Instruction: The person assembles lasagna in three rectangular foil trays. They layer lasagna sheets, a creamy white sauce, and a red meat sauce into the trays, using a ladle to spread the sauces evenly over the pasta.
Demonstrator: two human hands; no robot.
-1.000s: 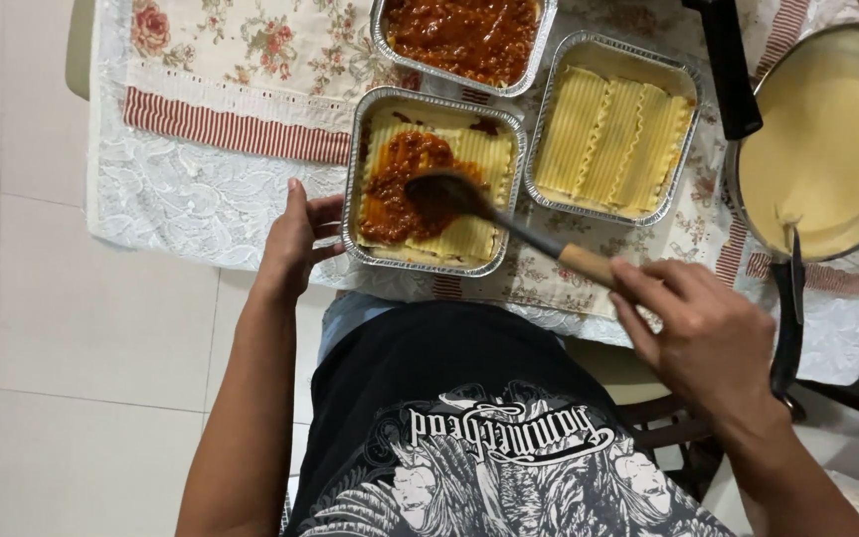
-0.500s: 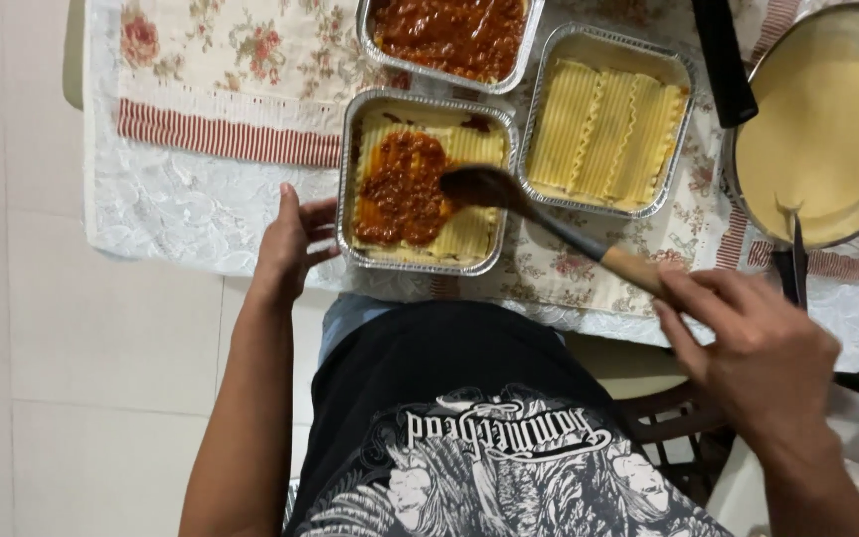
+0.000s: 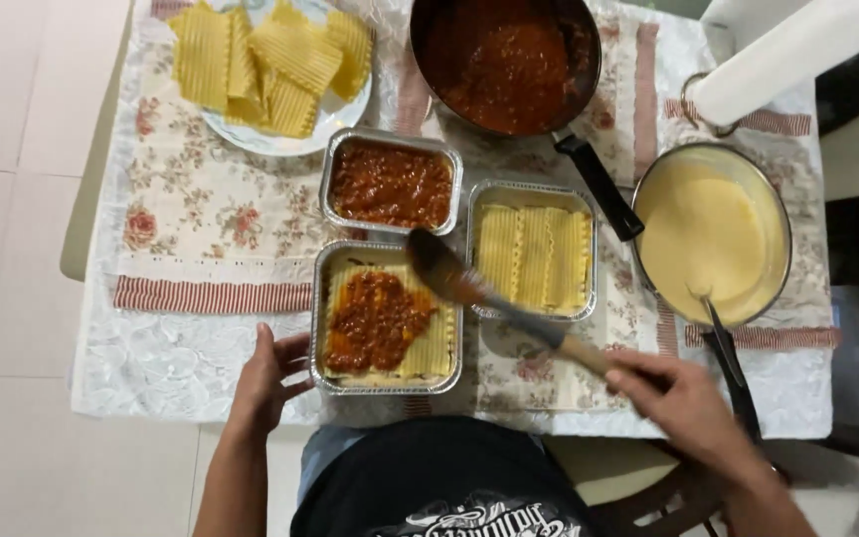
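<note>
A foil tray (image 3: 322, 328) near the table's front edge holds lasagna sheets with a patch of red meat sauce in the middle. My left hand (image 3: 268, 373) rests against the tray's left side, fingers spread on its rim. My right hand (image 3: 683, 398) grips the handle of a wooden spoon (image 3: 449, 273). The spoon's bowl is sauce-stained and hovers over the tray's upper right corner.
Behind are a foil tray of meat sauce (image 3: 392, 184) and a foil tray of plain pasta sheets (image 3: 534, 254). A pan of red sauce (image 3: 509, 60), a pan of yellow-white sauce (image 3: 713, 234) with a utensil, a plate of cooked lasagna sheets (image 3: 270, 70) and a paper towel roll (image 3: 787, 55) stand farther back.
The spoon has lifted off the sauce in the near tray and moved right and up. The view has tilted to show more of the table's far side.
</note>
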